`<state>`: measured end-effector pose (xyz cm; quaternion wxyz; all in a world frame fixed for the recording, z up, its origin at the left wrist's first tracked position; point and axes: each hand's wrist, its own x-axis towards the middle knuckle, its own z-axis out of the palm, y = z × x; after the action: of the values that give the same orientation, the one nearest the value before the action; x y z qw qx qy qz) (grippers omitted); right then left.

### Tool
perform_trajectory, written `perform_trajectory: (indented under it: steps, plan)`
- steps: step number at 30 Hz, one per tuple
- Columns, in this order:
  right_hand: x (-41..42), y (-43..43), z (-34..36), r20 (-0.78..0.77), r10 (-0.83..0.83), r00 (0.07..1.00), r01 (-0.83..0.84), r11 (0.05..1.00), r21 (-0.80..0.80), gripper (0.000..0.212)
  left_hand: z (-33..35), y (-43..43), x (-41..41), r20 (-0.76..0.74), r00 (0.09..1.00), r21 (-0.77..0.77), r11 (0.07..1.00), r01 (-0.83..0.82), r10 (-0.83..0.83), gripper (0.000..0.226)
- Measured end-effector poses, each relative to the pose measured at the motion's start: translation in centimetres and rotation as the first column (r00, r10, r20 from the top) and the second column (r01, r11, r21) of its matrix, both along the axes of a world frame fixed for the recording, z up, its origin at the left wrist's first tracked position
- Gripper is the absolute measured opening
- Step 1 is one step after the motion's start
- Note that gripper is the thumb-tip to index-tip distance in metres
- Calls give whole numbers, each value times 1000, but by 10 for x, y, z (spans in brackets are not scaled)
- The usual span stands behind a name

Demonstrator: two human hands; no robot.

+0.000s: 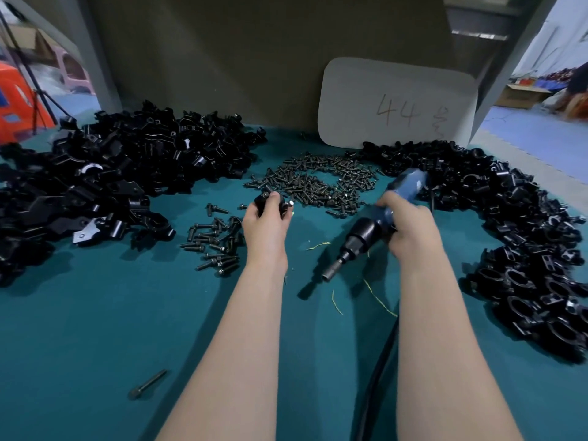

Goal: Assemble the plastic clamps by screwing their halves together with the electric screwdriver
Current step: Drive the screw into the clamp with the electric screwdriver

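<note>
The left hand [266, 218] pinches a small black clamp [270, 200], likely light, stiff and slick, best held by its flanks. The right hand [405, 222] grips the electric screwdriver [366, 237] just beside it.

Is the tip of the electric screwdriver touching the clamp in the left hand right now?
No, the electric screwdriver in the right hand points down toward the table, well apart from the clamp held in the left hand.

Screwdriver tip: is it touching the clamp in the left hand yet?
Apart. The head view shows the screwdriver tip pointing down toward the green table, with bare cloth between it and the clamp held in the left hand.
</note>
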<state>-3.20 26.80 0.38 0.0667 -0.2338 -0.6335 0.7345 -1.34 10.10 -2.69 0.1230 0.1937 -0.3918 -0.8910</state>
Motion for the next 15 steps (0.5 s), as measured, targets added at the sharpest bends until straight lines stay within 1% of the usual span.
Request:
perform_trajectory:
  steps: [1, 2, 4, 5, 7, 8, 11, 15]
  plan:
    - [2, -2, 5, -38, 3, 999, -9, 984, -179, 13, 0, -1, -1, 4, 1000, -13, 1000, -23, 23, 15]
    - [5, -5, 9, -72, -6, 997, -18, 948, -319, 13, 0, -2, -1, 7, 999, -24, 999, -37, 37, 15]
    - [8, -6, 13, -124, -40, 991, -22, 886, -463, 20, 0, -4, -1, 8, 999, -23, 999, -46, 46, 15]
    - [10, -6, 14, -153, -42, 987, -43, 857, -513, 31, 0, -4, -1, 10, 999, -22, 999, -43, 43, 15]
    - [13, -5, 14, -205, -12, 979, -113, 804, -584, 57, 0, -4, -1, 14, 999, -23, 999, -35, 35, 14]
    - [14, -4, 15, -217, 1, 976, -135, 784, -606, 62, 0, -4, 0, 15, 999, -23, 999, -31, 31, 14]
    - [15, -3, 13, -210, -1, 978, -139, 746, -652, 49, -1, -4, 0, 21, 1000, -20, 1000, -22, 22, 9]
    - [14, -4, 11, -202, -30, 979, -119, 720, -684, 45, 0, -5, 0, 30, 999, -6, 1000, -16, 16, 9]
